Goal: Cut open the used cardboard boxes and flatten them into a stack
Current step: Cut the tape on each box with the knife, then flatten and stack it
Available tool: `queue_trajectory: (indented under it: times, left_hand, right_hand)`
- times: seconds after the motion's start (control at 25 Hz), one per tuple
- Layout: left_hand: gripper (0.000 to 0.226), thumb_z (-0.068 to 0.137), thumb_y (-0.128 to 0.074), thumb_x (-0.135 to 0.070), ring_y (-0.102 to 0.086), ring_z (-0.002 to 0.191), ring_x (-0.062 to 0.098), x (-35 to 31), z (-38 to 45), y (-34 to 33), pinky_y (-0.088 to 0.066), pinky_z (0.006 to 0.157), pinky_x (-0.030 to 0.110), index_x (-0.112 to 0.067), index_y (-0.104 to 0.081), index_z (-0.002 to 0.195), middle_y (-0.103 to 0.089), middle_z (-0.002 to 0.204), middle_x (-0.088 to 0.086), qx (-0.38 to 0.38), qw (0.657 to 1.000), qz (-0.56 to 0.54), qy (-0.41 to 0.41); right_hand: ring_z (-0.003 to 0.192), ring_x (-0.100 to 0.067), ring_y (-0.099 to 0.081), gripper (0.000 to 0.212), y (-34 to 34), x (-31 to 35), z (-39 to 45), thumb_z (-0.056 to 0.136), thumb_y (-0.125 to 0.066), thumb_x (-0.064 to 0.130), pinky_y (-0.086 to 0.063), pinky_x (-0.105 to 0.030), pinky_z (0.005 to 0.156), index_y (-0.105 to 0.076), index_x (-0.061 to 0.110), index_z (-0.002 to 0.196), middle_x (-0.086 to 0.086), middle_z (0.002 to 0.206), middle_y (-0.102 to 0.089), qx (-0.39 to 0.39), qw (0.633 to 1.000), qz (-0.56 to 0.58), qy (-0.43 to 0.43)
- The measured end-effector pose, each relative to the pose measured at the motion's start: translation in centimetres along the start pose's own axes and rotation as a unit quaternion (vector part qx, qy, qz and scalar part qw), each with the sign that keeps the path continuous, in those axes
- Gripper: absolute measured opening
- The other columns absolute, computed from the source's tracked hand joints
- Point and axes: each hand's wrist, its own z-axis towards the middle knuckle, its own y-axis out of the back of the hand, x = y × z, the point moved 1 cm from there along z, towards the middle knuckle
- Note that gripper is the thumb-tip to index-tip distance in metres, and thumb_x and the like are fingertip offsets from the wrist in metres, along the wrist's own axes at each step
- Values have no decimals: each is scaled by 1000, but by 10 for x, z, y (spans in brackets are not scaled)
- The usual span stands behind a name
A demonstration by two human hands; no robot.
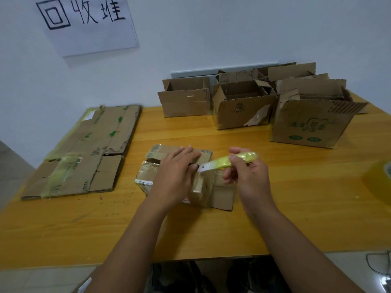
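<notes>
Your two forearms reach in from the bottom of the view over a yellow wooden desk, the largest thing here.

On the desk's far left lies the stack of flattened boxes, spread flat with green print and strips of tape on it. At the far right, near the wall, stand open boxes waiting their turn: a large box with green print, a middle box and a left box. All have their flaps up; the middle one seems to hold folded cardboard pieces, and the rest of their insides cannot be seen.

Near the desk's centre, between your hands, sits the small taped box, sealed and wrapped in clear tape.

Your left hand presses on its top with straight fingers, holding it steady. Your right hand has its grip curled round a yellow-green utility knife, the white blade tip touching or just above the box top beside your left fingers.

You appear to be starting the cut on this box. Next likely comes drawing the blade along the taped seam, away from your left fingers, which lie close to the blade.

A roll of yellow tape sits at the right edge.
</notes>
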Motion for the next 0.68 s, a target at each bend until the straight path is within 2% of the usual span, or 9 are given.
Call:
queue_trajectory:
  times: [0.12,0.24,0.36,0.52,0.68]
  left_hand:
    - [35,99,-50,-16,-35,139,17,-1,0,0,-26,112,35,-20,-58,133,-50,144,0,-12,1000,-3,-7]
    - [32,100,-50,-16,-39,137,17,-3,1,-1,-24,112,32,-18,-60,130,-55,139,1,-22,1000,-3,-13]
    - [31,100,-49,-16,-42,135,17,-2,3,-2,-17,112,27,-18,-61,128,-58,136,0,-22,1000,-1,-13]
    - [30,101,-47,-15,-42,135,15,-1,6,-2,-14,113,25,-18,-62,127,-61,133,-3,-20,1000,-6,-15]
    - [26,99,-51,-12,-48,126,11,-3,6,-1,-21,112,27,-17,-68,117,-65,119,-9,-49,998,-34,-16]
  right_hand:
    - [51,-19,-61,3,-9,-7,-6,95,-58,12,-50,-27,48,-59,11,98,-9,58,-65,-43,998,17,-46]
    - [56,-23,-68,6,-15,-15,-15,95,-60,14,-50,-26,49,-57,9,96,-13,63,-69,-97,988,73,-91]
    - [65,-27,-72,13,-22,-20,-24,95,-61,15,-53,-23,51,-53,5,98,-17,72,-72,-111,974,154,-121]
    - [68,-29,-73,16,-19,-19,-28,95,-62,16,-54,-23,52,-51,4,98,-19,75,-73,-133,967,180,-124]
    - [66,-27,-73,15,-11,-16,-23,96,-60,15,-54,-22,51,-49,5,98,-19,75,-72,-140,962,188,-137]
